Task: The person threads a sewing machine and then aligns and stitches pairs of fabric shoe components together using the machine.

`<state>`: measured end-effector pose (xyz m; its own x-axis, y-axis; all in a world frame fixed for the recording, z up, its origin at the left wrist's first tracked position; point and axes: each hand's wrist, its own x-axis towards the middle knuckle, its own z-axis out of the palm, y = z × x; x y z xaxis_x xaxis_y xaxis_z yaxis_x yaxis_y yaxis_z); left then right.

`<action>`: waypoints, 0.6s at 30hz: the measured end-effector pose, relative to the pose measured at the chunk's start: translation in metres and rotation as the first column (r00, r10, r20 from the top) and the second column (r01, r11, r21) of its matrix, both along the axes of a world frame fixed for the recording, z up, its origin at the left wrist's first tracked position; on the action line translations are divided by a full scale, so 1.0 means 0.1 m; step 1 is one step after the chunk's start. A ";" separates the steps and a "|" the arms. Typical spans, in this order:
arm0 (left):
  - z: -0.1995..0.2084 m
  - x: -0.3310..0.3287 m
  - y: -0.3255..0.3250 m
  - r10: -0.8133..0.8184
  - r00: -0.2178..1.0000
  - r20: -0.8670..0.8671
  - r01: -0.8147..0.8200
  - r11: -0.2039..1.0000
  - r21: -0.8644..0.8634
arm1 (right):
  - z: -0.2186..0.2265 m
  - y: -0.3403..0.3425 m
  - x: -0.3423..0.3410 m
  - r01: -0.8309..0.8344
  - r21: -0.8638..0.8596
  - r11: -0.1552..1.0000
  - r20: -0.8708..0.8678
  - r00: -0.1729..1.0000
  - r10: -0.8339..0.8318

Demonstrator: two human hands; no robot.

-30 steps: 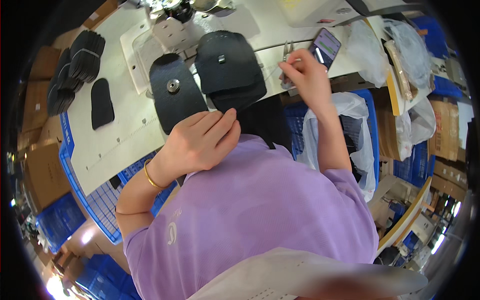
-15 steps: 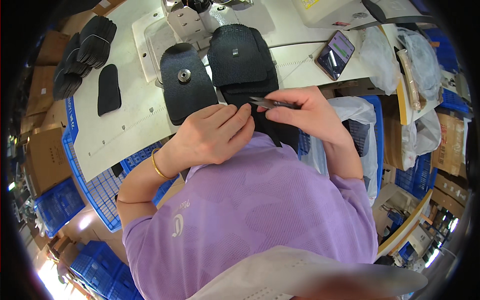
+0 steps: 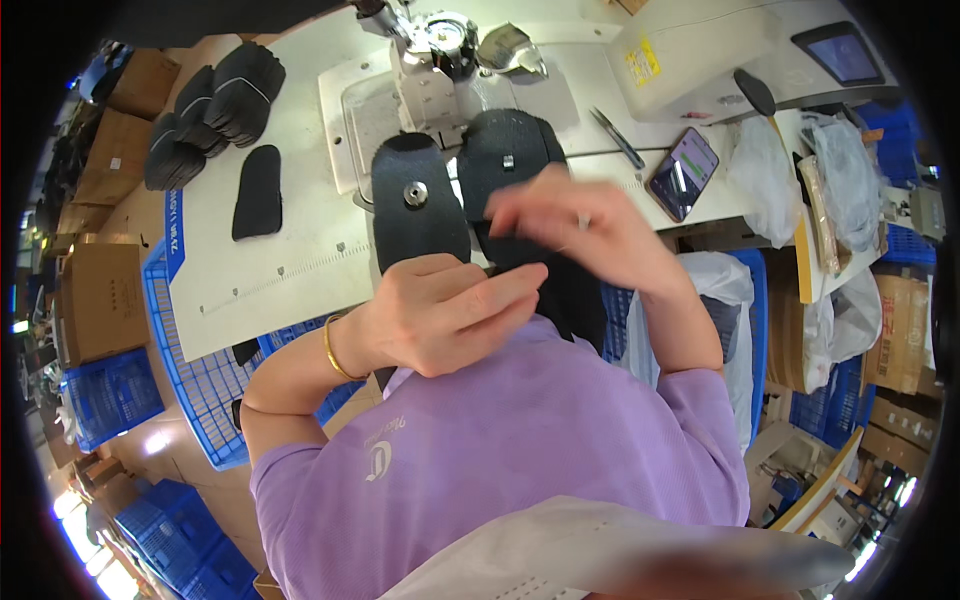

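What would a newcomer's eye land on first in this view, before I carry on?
Most striking are the two hands at centre: the left hand, gold bangle at its wrist, and the blurred right hand work on a black fabric piece at the table's near edge. Just beyond, a black padded panel with a metal stud lies under the sewing machine head. A phone lies to the right.

Ahead of both hands, the sewing machine head [image 3: 432, 62] blocks the way, with black fabric pieces [image 3: 420, 205] spread before it. Bare tabletop [image 3: 290, 265] lies open beyond the left hand [image 3: 440, 315]; snips [image 3: 617, 137] and phone [image 3: 683, 173] crowd past the right hand [image 3: 575, 225].
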<state>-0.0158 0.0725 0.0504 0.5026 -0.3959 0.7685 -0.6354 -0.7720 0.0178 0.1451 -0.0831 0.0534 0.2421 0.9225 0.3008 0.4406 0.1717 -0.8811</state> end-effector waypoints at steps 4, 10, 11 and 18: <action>0.01 -0.03 0.13 -0.046 0.997 -0.057 0.040 0.994 -0.105 | 0.04 0.03 -0.05 -0.312 -0.048 0.949 -0.391 0.880 0.270; 0.05 -0.04 0.30 -0.051 0.989 -0.142 0.025 0.984 -0.177 | 0.23 0.32 0.14 -0.427 -0.195 0.883 -0.527 0.805 0.273; 0.02 -0.03 0.33 -0.009 0.997 -0.072 -0.002 0.990 -0.141 | 0.38 0.42 0.15 -0.309 -0.227 0.924 -0.445 0.877 0.184; -0.02 -0.07 0.40 0.100 0.994 0.048 -0.094 0.989 -0.115 | 0.39 1.23 0.51 0.508 0.054 0.860 0.120 0.852 -0.510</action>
<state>-0.0227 0.1123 0.0484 0.4914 -0.2569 0.8322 -0.5604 -0.8247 0.0762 0.1957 0.0398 0.0922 0.6350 0.6741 0.3774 0.5778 -0.0900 -0.8112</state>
